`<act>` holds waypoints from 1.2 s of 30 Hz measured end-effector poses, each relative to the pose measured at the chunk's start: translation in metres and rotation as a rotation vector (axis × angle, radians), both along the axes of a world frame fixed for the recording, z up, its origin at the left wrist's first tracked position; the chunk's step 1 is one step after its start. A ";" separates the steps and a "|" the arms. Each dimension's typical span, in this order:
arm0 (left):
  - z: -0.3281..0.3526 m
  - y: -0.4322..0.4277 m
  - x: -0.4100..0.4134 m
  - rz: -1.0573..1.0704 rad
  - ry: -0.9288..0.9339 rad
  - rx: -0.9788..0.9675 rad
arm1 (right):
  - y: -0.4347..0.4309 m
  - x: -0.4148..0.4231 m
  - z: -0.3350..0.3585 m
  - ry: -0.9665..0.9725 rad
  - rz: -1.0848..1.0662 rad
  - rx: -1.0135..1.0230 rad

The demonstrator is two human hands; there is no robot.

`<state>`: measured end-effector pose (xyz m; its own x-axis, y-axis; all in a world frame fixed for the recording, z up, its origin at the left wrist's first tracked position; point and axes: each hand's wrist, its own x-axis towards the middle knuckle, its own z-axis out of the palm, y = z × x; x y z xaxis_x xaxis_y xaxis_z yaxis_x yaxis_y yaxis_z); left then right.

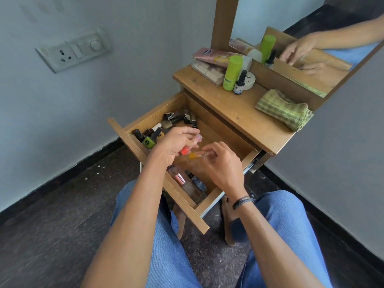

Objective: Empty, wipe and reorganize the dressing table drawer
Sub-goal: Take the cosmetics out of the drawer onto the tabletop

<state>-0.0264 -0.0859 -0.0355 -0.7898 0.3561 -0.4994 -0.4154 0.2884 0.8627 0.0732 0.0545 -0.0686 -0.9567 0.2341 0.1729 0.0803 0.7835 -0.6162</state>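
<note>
- Two bottles lie flat at the near end of the drawer (182, 202): a clear perfume bottle (181, 179) with a pink collar and a dark blue glitter bottle (197, 181). They lie side by side below the left wrist, with nothing touching them.
- Just past them, both hands are over the middle of the drawer, fingertips nearly meeting.
- Left hand (176, 142): fingers curled round a red-capped bottle (185, 151). Its cap points down toward me and its pale body runs up and away to the fingertips.
- Right hand (221, 166): thumb and fingertips pinch the far end of a yellow tube (195, 155). The tube's long axis runs left to right, and its free yellow end sits just under the red cap. I can't tell if the two touch.
- Further left, a cluster of nail polish bottles (172, 121) fills the drawer's far left corner, with a green bottle (148, 143) nearest the left hand. I'd give that pile to the left hand.
- Bare drawer floor lies beyond the right hand.
- Key relation: the tabletop (239, 113) lies up and right of both hands, and the right hand is nearer it. I judge both held items go there next.
- On the tabletop, a green stick (232, 72) and a dropper bottle (240, 82) stand upright at the far left, and a folded green cloth (284, 110) lies to the right, untouched.
</note>
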 end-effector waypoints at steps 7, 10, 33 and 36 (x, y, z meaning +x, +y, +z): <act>0.002 0.001 0.003 -0.200 -0.067 0.056 | 0.008 -0.001 0.008 0.053 -0.065 -0.336; 0.003 0.001 0.004 -0.220 -0.078 0.073 | 0.008 -0.003 0.007 0.065 -0.096 -0.367; 0.004 -0.052 -0.006 0.430 0.536 -0.037 | -0.013 -0.017 0.005 -0.267 0.136 0.169; 0.000 -0.052 -0.009 0.508 0.546 -0.030 | -0.028 -0.039 0.006 -0.282 0.245 0.103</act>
<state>-0.0356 -0.1382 -0.0350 -0.9919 -0.1268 0.0071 -0.0188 0.2020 0.9792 0.0343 0.0262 -0.0626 -0.9955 -0.0125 -0.0943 0.0378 0.8573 -0.5134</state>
